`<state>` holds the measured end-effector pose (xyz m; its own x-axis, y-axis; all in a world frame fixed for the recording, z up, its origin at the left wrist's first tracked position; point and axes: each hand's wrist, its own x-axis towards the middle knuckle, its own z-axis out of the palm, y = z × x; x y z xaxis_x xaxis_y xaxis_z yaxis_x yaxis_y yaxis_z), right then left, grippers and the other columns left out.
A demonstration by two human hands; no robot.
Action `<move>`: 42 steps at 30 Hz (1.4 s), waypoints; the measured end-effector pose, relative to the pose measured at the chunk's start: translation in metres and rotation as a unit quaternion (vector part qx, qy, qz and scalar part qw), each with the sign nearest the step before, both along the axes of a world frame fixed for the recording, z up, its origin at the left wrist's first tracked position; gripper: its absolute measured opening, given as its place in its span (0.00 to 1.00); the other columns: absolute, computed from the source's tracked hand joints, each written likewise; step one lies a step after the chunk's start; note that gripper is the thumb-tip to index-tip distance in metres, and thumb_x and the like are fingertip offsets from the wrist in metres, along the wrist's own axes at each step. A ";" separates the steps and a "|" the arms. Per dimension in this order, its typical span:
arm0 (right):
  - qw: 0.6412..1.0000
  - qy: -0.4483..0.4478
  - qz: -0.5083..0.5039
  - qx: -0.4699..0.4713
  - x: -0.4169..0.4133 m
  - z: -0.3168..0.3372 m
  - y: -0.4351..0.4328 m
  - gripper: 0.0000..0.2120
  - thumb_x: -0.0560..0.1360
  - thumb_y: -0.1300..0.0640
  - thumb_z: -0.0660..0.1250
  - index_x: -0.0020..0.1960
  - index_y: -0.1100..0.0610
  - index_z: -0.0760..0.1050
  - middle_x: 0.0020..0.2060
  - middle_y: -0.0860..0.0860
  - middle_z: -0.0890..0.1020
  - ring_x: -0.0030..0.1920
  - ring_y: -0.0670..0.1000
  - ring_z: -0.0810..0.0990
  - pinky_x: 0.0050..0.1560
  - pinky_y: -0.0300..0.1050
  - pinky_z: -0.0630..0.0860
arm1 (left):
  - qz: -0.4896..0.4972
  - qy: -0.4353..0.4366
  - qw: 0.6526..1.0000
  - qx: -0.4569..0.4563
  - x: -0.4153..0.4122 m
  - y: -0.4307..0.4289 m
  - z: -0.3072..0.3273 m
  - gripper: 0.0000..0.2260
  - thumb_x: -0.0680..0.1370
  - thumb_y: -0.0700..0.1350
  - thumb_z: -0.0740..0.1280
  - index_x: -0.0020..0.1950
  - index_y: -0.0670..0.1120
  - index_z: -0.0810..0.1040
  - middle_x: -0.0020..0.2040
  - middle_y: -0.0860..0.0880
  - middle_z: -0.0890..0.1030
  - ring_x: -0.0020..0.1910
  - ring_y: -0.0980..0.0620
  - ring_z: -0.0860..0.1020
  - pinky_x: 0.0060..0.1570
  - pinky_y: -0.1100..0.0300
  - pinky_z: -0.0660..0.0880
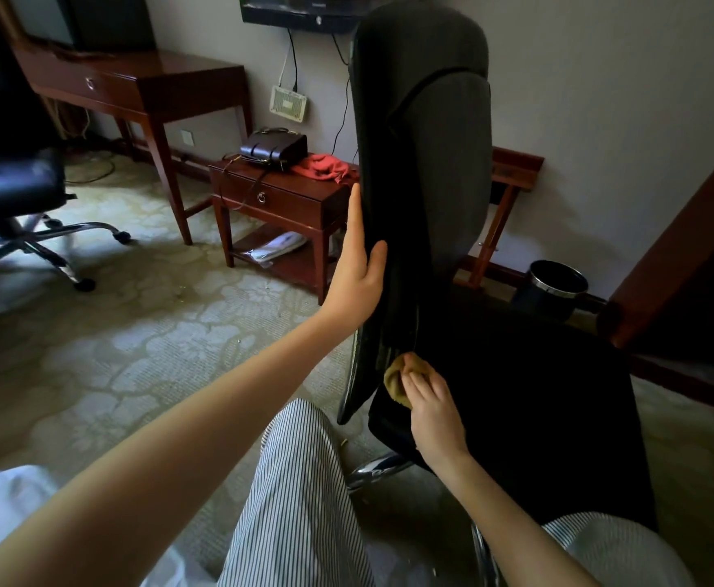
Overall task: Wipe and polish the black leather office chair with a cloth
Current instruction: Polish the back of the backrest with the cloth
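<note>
The chair [427, 171] stands on the floor [126, 358], right of the low table [279, 201]. A bag [273, 149] rests on the table's far left corner. A bin [556, 286] stands behind the chair.

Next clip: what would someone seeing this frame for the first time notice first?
The tall black chair backrest fills the middle of the frame, seen edge-on, with the left hand pressed flat against its left edge. Lower down, the right hand pushes a bunched yellowish cloth into the crease where backrest meets seat. Behind, a red cloth stands out on the small wooden table beside a dark bag.
</note>
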<state>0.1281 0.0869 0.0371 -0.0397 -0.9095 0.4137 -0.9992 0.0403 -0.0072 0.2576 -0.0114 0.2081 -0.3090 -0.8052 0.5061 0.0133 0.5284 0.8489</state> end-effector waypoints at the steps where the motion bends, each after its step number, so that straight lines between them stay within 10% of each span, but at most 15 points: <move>1: 0.999 -0.027 0.006 -0.019 0.002 0.002 0.003 0.30 0.59 0.67 0.78 0.61 0.60 0.77 0.59 0.53 0.79 0.60 0.57 0.76 0.62 0.52 0.69 | 0.001 -0.003 1.000 0.003 0.000 0.002 -0.003 0.31 0.81 0.34 0.53 0.76 0.48 0.39 0.77 0.51 0.47 0.73 0.63 0.47 0.68 0.74 0.48; 6: 0.927 -0.321 -0.009 -0.193 0.008 0.060 -0.001 0.29 0.73 0.71 0.63 0.72 0.60 0.62 0.72 0.55 0.64 0.71 0.56 0.63 0.70 0.51 0.58 | 0.000 -0.021 1.000 0.021 0.004 0.006 -0.011 0.31 0.81 0.34 0.53 0.76 0.53 0.39 0.71 0.61 0.51 0.69 0.69 0.50 0.65 0.77 0.52; 10: 0.870 -0.465 0.010 -0.163 0.007 0.110 -0.026 0.30 0.77 0.69 0.58 0.76 0.56 0.52 0.75 0.53 0.56 0.72 0.44 0.54 0.71 0.39 0.53 | 0.009 -0.022 0.999 0.022 0.002 0.007 -0.009 0.31 0.81 0.34 0.53 0.76 0.54 0.39 0.70 0.62 0.52 0.67 0.71 0.52 0.64 0.76 0.54; 20: 0.937 -0.328 -0.009 -0.124 0.012 0.034 -0.032 0.30 0.74 0.71 0.62 0.73 0.64 0.58 0.72 0.60 0.64 0.71 0.62 0.62 0.71 0.55 0.59 | 0.031 -0.014 0.999 0.017 -0.007 0.006 -0.013 0.31 0.81 0.34 0.52 0.76 0.51 0.38 0.72 0.60 0.48 0.70 0.68 0.48 0.70 0.69 0.49; 26: 0.959 -0.277 -0.051 0.017 0.008 -0.017 -0.010 0.26 0.77 0.66 0.61 0.73 0.63 0.59 0.72 0.58 0.64 0.72 0.56 0.63 0.70 0.42 0.54 | 0.024 -0.012 0.999 0.025 -0.007 0.008 -0.012 0.31 0.81 0.35 0.52 0.72 0.58 0.37 0.70 0.66 0.47 0.67 0.74 0.48 0.65 0.78 0.49; 30: 0.960 -0.243 -0.056 -0.130 0.013 0.006 -0.001 0.28 0.71 0.68 0.67 0.70 0.62 0.65 0.65 0.61 0.73 0.64 0.62 0.73 0.63 0.55 0.70 | 0.016 -0.008 0.999 0.027 -0.005 0.009 -0.018 0.31 0.81 0.35 0.52 0.70 0.62 0.38 0.65 0.75 0.48 0.65 0.79 0.49 0.65 0.77 0.50; 33: 0.952 -0.148 0.007 -0.269 0.014 0.052 -0.012 0.22 0.74 0.60 0.58 0.68 0.61 0.63 0.66 0.59 0.70 0.66 0.61 0.66 0.72 0.46 0.56 | 0.012 -0.002 1.000 0.022 -0.005 0.006 -0.012 0.31 0.81 0.35 0.53 0.70 0.61 0.38 0.67 0.71 0.48 0.67 0.76 0.49 0.66 0.76 0.50; 42: 0.967 0.154 0.025 -0.204 0.027 0.072 -0.054 0.19 0.74 0.61 0.55 0.59 0.61 0.78 0.58 0.55 0.80 0.67 0.57 0.64 0.72 0.52 0.49 | -0.014 0.015 0.999 0.036 -0.001 0.004 -0.016 0.32 0.81 0.34 0.54 0.73 0.61 0.41 0.70 0.67 0.50 0.67 0.76 0.52 0.71 0.65 0.52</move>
